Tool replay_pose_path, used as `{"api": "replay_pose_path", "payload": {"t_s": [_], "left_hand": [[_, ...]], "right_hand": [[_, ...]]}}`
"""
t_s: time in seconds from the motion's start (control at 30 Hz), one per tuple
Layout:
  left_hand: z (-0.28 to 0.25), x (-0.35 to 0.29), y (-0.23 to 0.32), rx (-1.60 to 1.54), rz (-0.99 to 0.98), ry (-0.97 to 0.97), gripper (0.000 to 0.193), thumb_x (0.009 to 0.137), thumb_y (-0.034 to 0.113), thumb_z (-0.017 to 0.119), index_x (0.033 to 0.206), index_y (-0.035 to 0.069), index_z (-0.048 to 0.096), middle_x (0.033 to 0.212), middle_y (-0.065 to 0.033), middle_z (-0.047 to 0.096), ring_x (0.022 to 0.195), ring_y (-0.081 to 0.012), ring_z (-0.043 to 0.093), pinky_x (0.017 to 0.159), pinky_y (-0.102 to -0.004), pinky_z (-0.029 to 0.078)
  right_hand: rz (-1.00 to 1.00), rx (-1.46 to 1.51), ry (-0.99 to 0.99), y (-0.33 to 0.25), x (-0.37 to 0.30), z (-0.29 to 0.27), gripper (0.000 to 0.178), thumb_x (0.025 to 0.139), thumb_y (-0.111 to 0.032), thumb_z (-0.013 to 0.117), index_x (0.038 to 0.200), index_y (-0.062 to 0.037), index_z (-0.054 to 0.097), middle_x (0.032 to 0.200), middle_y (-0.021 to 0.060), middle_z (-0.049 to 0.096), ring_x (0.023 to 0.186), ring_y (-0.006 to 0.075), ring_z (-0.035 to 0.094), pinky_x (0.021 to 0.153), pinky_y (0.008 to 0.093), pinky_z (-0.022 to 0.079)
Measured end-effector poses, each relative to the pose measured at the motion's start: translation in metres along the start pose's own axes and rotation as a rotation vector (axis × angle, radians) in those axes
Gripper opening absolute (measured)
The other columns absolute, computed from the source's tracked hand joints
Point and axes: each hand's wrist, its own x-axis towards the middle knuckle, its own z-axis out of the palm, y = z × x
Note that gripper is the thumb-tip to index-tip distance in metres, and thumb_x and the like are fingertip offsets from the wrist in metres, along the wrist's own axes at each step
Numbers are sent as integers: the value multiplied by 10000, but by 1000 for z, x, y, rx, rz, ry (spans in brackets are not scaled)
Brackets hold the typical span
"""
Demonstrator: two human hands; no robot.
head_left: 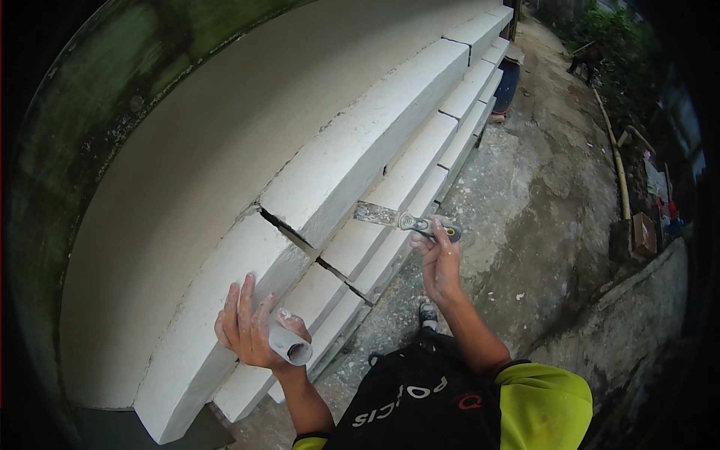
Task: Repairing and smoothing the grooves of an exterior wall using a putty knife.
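My left hand (251,330) holds a white tube (286,342), its open end showing a dark hollow, with fingers against the top white ledge (360,135), while my right hand (439,262) grips a scraper (406,220), blade over the lower ledge (411,178), and a brown box (643,234) far right has contents I cannot make out.

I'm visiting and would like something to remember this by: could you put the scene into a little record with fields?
Left fingers: holding a white tube, against a white block
Right fingers: holding a scraper
Scraper blade: whitish smears; contact with blocks unclear
Block rows: stepped, along a pale wall, dark gaps between some
Ground: grey, patchily darker
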Motion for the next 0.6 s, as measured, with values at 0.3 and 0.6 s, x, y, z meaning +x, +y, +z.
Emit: {"api": "replay_pose_path", "payload": {"t_s": [0.3, 0.6], "left_hand": [[0, 0, 1, -11, -38, -8, 165, 847, 211, 535, 863, 99, 655, 1157, -137, 714, 1168, -329, 614, 1046, -494, 353], [-1, 1, 0, 42, 22, -27, 284, 936, 297, 474, 899, 57, 621, 1180, -171, 696, 1164, -361, 607, 1056, -499, 358]], "right_hand": [[205, 307, -115, -9, 7, -7, 326, 968, -57, 540, 1276, 16, 464, 1226, 200, 590, 1022, 221, 648, 925, 350, 542], [-42, -111, -142, 6, 79, 34, 566, 1022, -159, 533, 1530, -62, 304, 1172, 71, 574, 633, 62, 473, 497, 201, 412]]}}
